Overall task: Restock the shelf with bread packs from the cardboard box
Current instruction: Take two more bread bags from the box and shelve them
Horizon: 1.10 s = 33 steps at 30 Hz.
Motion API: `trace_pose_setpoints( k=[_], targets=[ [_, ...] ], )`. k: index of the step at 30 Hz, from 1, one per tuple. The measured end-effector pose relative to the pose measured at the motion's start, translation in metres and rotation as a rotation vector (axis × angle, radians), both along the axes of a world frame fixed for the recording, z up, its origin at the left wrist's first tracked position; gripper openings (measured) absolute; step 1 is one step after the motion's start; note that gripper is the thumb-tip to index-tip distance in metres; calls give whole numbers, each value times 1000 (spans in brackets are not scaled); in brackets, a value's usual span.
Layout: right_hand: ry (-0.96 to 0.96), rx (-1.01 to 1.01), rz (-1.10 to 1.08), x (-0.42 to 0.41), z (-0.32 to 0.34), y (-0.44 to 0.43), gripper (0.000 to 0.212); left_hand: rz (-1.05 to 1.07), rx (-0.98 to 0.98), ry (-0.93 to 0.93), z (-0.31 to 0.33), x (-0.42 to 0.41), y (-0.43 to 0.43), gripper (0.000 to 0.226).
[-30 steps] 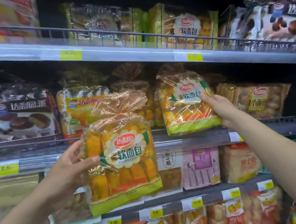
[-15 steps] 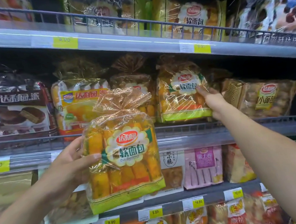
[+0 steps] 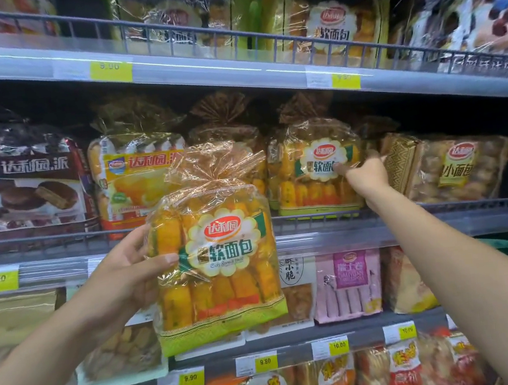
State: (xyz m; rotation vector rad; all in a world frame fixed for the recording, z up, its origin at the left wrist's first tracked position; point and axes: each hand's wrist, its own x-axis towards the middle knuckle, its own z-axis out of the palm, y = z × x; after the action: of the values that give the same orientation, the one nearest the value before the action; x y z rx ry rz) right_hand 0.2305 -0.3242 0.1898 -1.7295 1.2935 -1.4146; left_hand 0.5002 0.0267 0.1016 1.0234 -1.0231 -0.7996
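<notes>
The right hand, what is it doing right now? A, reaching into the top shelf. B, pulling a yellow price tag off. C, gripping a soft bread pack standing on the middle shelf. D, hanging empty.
C: the right hand pinches the right edge of the shelved bread pack, thumb on its front, and that pack stands on the middle shelf; the left hand holds the second bread pack.

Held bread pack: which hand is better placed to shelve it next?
Left. The left hand grips the bread pack in front of the middle shelf; the right hand is occupied holding the shelved pack by its right edge.
</notes>
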Motion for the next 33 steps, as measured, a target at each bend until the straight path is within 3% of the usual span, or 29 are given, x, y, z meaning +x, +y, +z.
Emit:
trace_pose_setpoints(
  k=[2, 5, 7, 9, 13, 17, 18, 20, 21, 22, 24, 28, 33],
  targets=[
    [-16, -81, -49, -2, 0, 15, 90, -26, -5, -1, 5, -2, -1, 68],
    [5, -396, -116, -2, -10, 54, 61, -41, -7, -20, 17, -2, -9, 81],
    [14, -464, 79, 2, -15, 85, 34, -55, -24, -25, 28, -4, -16, 81],
    [60, -301, 361, 9, -17, 112, 23, -60, -30, -19, 38, -6, -26, 68],
    [129, 45, 670, 17, -22, 137, 43, -12, -29, 72, 59, -4, -49, 59],
    [141, 46, 675, 27, -17, 130, 56, 88, -13, 139, 81, -7, -67, 46],
    [125, 51, 664, 30, -12, 129, 59, 106, -20, 157, 86, -6, -71, 49],
    [88, 61, 640, 37, -3, 125, 66, 150, -21, 153, 95, -7, -79, 79],
    [79, 59, 632, 41, 1, 122, 68, 177, -36, 148, 99, -7, -83, 81],
    [70, 48, 633, 45, 5, 121, 70, 212, -49, 134, 103, -8, -86, 68],
    [62, 17, 616, 53, 8, 115, 73, 255, -51, 80, 108, -5, -94, 56],
    [42, -23, 548, 69, 7, 101, 75, 351, 54, -222, 108, 8, -102, 83],
    [128, -124, 383, 87, 3, 93, 70, 505, 133, -504, 97, 14, -118, 68]
  ],
)
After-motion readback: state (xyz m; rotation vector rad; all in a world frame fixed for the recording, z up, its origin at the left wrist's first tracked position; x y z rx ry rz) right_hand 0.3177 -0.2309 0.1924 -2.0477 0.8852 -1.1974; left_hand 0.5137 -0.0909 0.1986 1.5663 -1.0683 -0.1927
